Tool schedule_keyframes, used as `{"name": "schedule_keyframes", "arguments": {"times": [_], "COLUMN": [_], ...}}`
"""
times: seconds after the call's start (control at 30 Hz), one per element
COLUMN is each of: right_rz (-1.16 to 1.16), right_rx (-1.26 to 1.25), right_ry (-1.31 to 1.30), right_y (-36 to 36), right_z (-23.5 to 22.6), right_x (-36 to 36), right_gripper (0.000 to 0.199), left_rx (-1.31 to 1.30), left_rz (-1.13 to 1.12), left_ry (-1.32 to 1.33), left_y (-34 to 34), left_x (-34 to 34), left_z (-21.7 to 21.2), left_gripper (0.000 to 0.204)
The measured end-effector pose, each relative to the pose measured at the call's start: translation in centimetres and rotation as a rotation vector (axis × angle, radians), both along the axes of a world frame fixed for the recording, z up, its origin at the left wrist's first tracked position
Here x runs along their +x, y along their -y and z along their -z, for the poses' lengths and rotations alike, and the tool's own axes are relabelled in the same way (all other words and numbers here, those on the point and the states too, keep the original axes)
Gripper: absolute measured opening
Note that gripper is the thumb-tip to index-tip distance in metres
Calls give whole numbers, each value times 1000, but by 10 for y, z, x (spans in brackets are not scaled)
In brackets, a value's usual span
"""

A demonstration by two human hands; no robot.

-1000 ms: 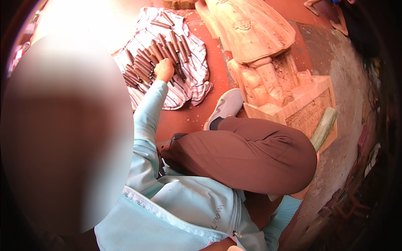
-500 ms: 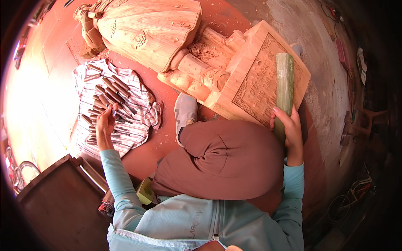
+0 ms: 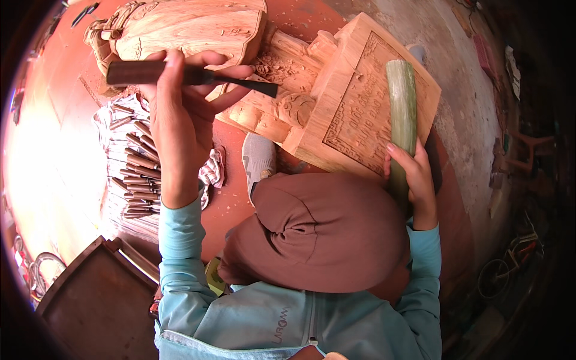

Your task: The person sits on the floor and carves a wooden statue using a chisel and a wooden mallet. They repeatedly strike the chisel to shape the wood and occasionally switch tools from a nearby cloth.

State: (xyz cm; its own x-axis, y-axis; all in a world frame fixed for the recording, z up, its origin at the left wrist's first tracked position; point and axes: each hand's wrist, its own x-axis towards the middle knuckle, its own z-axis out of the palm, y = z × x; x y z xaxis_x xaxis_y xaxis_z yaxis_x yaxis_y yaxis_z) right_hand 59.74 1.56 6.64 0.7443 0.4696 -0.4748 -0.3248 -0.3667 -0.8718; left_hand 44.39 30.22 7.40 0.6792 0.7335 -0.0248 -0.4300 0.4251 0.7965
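A wood chisel [image 3: 129, 73] with a dark round handle and a flat dark blade is in my left hand [image 3: 180, 123], raised above the cloth. My thumb and fingers pinch its handle, some fingers stretched out, and the blade points right. My right hand [image 3: 417, 177] is wrapped round the lower part of a thick, pale green wooden club [image 3: 403, 99], held upright beside my knee. Behind the club lies a carved wooden base [image 3: 336, 90] with a bordered panel of raised lettering. A carved robed figure [image 3: 204, 27] adjoins it, lying on its side.
At the left, several more chisels [image 3: 141, 174] lie on a striped cloth [image 3: 108, 204]. A dark brown box-like piece of furniture [image 3: 99, 294] stands at the lower left. Wood chips lie on the red floor [image 3: 231, 174]. A bicycle [image 3: 507, 264] is at the far right.
My left hand has risen from the chisels on the cloth and moved up and right, now with a chisel in it. My right hand still holds the club. The view has shifted slightly.
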Motion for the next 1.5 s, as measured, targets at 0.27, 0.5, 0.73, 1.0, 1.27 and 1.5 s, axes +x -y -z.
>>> {"name": "schedule_keyframes", "arguments": {"times": [0.27, 0.5, 0.73, 1.0, 1.27, 1.5], "right_rz": [-15, -315, -658, -546, -1038, -1140], "right_rx": [-37, -250, -209, -485, -454, -360], "right_ry": [-16, 268, 1019, 773, 1420, 1510], "right_y": [-3, -9, -62, -141, -158, -166], "right_z": [-1, -55, -108, -174, -153, -161], "right_x": [-1, 20, 53, 29, 71, 67], "right_gripper": [39, 52, 60, 69, 68, 69], "left_rx": [-97, -203, -73, -22, -116, -127], "left_rz": [87, 176, 217, 397, 379, 352], "left_ry": [129, 38, -3, -1, -66, -21], "left_y": [-2, 5, 5, 2, -4, -6], "left_x": [82, 99, 102, 122, 119, 113], "left_z": [28, 26, 14, 16, 26, 32], "left_gripper": [18, 23, 24, 28, 29, 29]}}
